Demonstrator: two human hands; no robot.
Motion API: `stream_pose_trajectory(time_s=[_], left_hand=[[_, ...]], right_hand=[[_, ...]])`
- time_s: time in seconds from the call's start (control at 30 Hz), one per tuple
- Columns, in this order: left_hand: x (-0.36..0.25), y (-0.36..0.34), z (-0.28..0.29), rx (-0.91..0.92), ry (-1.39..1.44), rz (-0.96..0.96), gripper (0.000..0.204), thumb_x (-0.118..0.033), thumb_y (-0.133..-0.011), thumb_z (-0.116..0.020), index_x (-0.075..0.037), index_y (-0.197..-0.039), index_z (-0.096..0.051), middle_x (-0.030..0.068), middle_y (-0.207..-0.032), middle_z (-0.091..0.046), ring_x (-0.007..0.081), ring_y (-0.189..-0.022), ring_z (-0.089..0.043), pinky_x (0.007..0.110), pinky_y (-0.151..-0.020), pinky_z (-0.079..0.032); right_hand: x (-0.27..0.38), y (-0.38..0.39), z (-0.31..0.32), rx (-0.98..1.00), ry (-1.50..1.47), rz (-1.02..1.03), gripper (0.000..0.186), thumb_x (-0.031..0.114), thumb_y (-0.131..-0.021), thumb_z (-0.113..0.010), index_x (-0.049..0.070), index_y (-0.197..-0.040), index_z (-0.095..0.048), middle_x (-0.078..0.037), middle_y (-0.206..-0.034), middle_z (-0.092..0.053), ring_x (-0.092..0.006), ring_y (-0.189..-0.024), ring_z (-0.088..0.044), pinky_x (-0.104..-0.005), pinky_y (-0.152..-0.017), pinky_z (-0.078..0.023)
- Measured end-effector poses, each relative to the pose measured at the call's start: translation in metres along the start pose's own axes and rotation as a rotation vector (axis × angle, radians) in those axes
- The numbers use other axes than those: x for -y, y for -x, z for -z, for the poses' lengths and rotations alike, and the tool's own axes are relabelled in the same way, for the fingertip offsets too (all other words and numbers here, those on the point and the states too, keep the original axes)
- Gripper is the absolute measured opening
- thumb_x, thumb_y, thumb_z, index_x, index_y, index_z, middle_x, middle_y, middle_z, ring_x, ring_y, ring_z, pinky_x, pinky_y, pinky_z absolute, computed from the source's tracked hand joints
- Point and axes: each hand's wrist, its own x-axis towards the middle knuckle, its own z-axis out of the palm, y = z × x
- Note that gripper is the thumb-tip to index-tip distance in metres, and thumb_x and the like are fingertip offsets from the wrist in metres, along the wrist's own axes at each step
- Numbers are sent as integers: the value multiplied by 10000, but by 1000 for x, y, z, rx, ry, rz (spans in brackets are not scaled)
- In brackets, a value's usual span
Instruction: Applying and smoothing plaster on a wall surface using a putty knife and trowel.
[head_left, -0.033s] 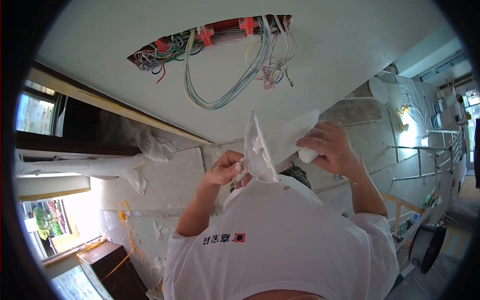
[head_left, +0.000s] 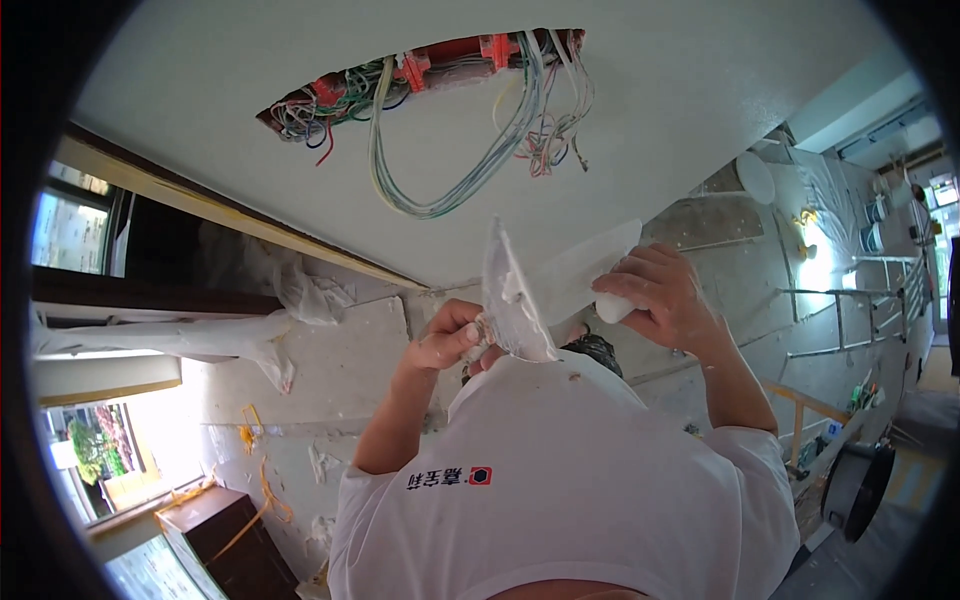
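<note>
My left hand (head_left: 450, 340) grips the crusted handle of a metal putty blade (head_left: 513, 295), held upright with white paste smeared on it. My right hand (head_left: 650, 295) is closed round the white handle of a wide, pale trowel (head_left: 590, 260), whose blade reaches up behind the first one. Both tools are in front of my white-shirted chest. Above them, a white wall surface (head_left: 650, 120) has a long cut opening (head_left: 450, 55) with red boxes, bundled wires and a hanging loop of cable (head_left: 430, 210).
Left are a window (head_left: 75, 225), plastic sheeting (head_left: 250, 340), a bright lower opening (head_left: 110, 450) and a brown cabinet (head_left: 215, 535). The dusty floor (head_left: 340, 350) runs below the wall. Right stand metal ladder-like frames (head_left: 840, 320), pale buckets (head_left: 872, 238) and a black round object (head_left: 855, 490).
The blade in my left hand has shifted slightly to the left. Otherwise the view is almost the same.
</note>
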Motion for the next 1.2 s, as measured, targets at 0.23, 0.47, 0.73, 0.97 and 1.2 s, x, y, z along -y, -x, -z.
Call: stream_pose_trajectory(time_s=[0.23,0.47,0.73,0.97,1.2], left_hand=[[-55,47,2,-235,-524,22,333,-306,-942,-607,16,-859,-625,44,-662,-594,96,-525,-498,244,-489,-401],[-97,27,4,-217,-1172,168,241,-224,-886,-660,3,-820,-615,81,-586,-489,182,-511,-479,322,-512,-375],[-56,-10,1,36,-1403,-71,278,-280,-849,-697,-23,-787,-608,152,-632,-524,336,-567,-499,391,-537,-394],[-26,-11,-18,4,-872,163,217,-167,-899,-647,15,-786,-615,74,-606,-569,145,-524,-570,297,-510,-442],[17,6,12,-188,-505,163,224,-162,-948,-582,9,-813,-633,5,-624,-568,74,-522,-527,240,-497,-435]], right_hand=[[19,21,-8,-327,-1385,-960,215,197,-937,-596,27,-1068,-603,-59,-919,-662,-118,-773,-639,-279,-635,-508],[7,21,-17,202,-1444,-1111,287,272,-996,-505,9,-1042,-610,-65,-680,-611,-121,-449,-548,-267,-370,-410],[35,-6,-34,255,-1216,-1345,309,311,-990,-517,41,-863,-596,-1,-567,-479,-92,-393,-469,-242,-337,-345],[17,25,-48,-427,-1389,-1324,303,363,-985,-522,78,-882,-515,-18,-630,-505,-138,-450,-476,-288,-395,-361],[10,41,-57,-811,-1698,-1186,322,398,-982,-515,78,-1013,-524,-35,-714,-516,-167,-559,-521,-323,-516,-434]])
